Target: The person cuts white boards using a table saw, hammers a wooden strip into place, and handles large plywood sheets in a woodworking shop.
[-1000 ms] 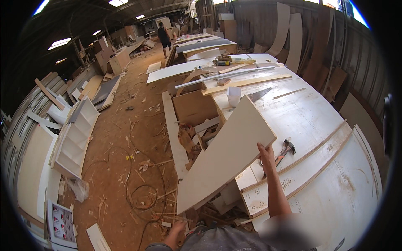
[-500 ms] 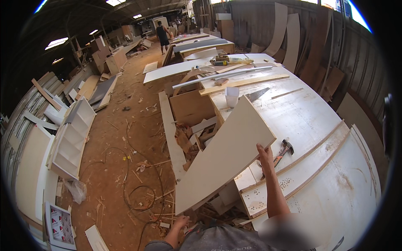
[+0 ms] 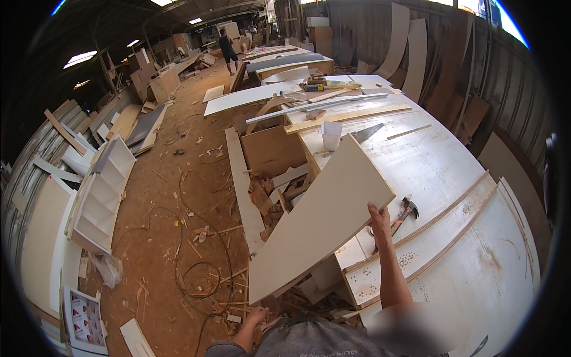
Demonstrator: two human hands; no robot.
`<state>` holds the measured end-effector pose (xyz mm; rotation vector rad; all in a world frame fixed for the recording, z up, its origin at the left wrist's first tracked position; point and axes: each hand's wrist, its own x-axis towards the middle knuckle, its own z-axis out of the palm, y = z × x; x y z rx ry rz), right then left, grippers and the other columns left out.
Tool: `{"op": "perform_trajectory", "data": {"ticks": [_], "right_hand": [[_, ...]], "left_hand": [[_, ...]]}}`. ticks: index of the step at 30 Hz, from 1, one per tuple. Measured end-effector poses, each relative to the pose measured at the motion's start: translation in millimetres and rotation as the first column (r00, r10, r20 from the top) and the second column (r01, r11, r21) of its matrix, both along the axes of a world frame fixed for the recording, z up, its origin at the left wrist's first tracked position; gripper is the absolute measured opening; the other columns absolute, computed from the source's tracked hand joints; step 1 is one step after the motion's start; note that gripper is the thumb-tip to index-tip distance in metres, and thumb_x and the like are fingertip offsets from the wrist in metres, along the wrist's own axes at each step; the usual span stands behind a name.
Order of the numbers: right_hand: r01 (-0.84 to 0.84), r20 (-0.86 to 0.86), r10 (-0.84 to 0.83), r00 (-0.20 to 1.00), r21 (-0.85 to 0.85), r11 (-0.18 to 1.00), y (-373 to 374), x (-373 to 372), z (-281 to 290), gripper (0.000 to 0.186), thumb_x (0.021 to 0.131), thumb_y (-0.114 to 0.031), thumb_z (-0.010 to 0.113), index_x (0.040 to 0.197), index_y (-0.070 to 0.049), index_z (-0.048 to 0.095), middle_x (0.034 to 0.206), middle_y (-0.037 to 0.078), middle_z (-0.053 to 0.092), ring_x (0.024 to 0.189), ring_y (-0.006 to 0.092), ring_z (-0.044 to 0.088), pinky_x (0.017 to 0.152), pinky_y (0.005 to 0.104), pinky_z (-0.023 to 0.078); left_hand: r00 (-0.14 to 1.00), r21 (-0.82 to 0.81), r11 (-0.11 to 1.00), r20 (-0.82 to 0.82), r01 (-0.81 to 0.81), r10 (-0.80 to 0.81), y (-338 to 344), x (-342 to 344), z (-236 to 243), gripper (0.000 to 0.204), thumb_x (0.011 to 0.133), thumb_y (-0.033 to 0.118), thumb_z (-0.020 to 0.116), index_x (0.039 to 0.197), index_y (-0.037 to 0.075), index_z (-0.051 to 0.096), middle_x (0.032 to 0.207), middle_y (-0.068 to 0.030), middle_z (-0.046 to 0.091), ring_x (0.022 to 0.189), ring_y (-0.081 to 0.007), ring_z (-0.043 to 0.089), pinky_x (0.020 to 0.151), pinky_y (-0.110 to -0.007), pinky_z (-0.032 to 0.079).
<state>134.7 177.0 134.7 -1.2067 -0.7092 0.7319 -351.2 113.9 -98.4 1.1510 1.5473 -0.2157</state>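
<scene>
I hold a large white panel [image 3: 321,220] tilted in front of me, one edge slightly curved. My right hand [image 3: 378,219] is closed on its right edge, with the thumb on the white face. At the panel's low near corner, my left hand [image 3: 257,316] is closed around the bottom edge; its fingertips are partly hidden. A claw hammer [image 3: 405,213] with an orange and black handle lies on the white worktop [image 3: 428,160], just beyond my right hand. Behind the panel's upper corner stands a white plastic cup [image 3: 331,135], next to a saw blade [image 3: 367,132].
Wooden strips [image 3: 351,118] and bottles [image 3: 324,83] lie farther along the worktop. A cable [image 3: 205,268] coils among wood scraps on the dirt floor. At left sits a white shelf unit [image 3: 101,202]. Boards [image 3: 395,41] lean on the right wall. Far off, a person [image 3: 228,50] stands.
The panel's right edge and my right hand have shifted very slightly to the right. The distant person has changed posture. My left hand stays almost in place.
</scene>
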Motion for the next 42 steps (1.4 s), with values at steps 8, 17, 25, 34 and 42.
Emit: {"op": "perform_trajectory", "data": {"ticks": [8,17,25,34,42], "right_hand": [[0.012,0.041,-0.011,0.999,-0.018,1.0,2,6,-9,0.041,0.096,-0.027,0.054,0.128,-0.004,0.046,0.112,0.01,0.062,0.095,0.0177,0.065,0.073,0.0356,0.058],[-0.007,0.018,0.007,1.0,-0.028,1.0,-3,2,-1,0.047,0.095,-0.03,0.055,0.132,-0.003,0.043,0.117,0.012,0.059,0.1,0.0199,0.064,0.077,0.0368,0.057],[-0.008,0.041,0.009,0.999,-0.027,1.0,-7,0,4,0.054,0.094,-0.035,0.055,0.134,-0.002,0.041,0.121,0.014,0.057,0.105,0.0213,0.062,0.082,0.0382,0.055],[0.004,0.04,-0.004,0.999,-0.013,1.0,-3,0,-2,0.05,0.095,-0.032,0.054,0.132,-0.002,0.042,0.119,0.013,0.058,0.102,0.0203,0.063,0.079,0.0373,0.056],[0.009,0.046,-0.01,0.999,0.018,1.0,1,9,-14,0.046,0.095,-0.03,0.054,0.131,-0.002,0.043,0.115,0.013,0.06,0.095,0.0188,0.065,0.074,0.0342,0.058]], "left_hand": [[0.999,0.008,1.0,-0.029,-0.022,0.022,-6,-1,7,0.048,0.097,0.039,0.048,0.123,0.0,0.058,0.1,-0.013,0.067,0.088,-0.0194,0.067,0.072,-0.034,0.052],[0.998,0.089,0.994,0.001,-0.058,0.058,-17,-12,-1,0.043,0.095,0.041,0.051,0.106,0.001,0.063,0.085,-0.0112,0.065,0.074,-0.0178,0.065,0.063,-0.033,0.05],[0.997,0.069,0.994,0.006,-0.081,0.081,-19,-10,1,0.044,0.095,0.041,0.052,0.109,0.001,0.062,0.088,-0.0114,0.066,0.075,-0.0186,0.065,0.065,-0.034,0.051],[0.996,0.059,0.994,0.009,-0.094,0.093,-21,-14,-10,0.045,0.095,0.041,0.051,0.115,0.002,0.061,0.096,-0.0116,0.066,0.082,-0.02,0.067,0.069,-0.034,0.053],[0.998,0.058,0.997,-0.004,-0.058,0.059,-21,-6,3,0.044,0.096,0.04,0.051,0.111,0.001,0.062,0.093,-0.0117,0.066,0.083,-0.0195,0.067,0.07,-0.034,0.053]]}}
